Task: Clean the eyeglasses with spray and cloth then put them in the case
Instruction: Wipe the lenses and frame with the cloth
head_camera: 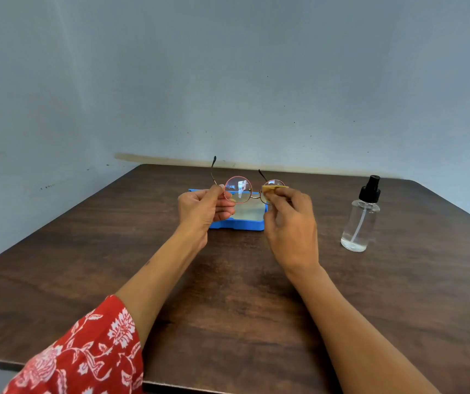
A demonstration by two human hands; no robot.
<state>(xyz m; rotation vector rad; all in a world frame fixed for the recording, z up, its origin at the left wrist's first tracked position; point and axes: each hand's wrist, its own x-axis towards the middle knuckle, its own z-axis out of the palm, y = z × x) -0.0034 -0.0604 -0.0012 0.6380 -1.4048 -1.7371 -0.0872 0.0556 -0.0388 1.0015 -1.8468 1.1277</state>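
Note:
Round, thin-rimmed eyeglasses (pixel 238 189) are held up above the table, temples pointing away from me. My left hand (pixel 204 210) pinches the frame at the left lens's outer edge. My right hand (pixel 289 223) pinches a small yellow cloth (pixel 273 189) against the right lens, which is partly hidden by the cloth and fingers. Behind the hands an open blue case (pixel 242 223) with a pale lining lies on the table. A clear spray bottle (pixel 360 220) with a black nozzle stands upright to the right, apart from both hands.
The dark wooden table (pixel 228 294) reaches a grey wall at the back. Its front edge is near me, and a red patterned sleeve (pixel 85 354) covers my left upper arm.

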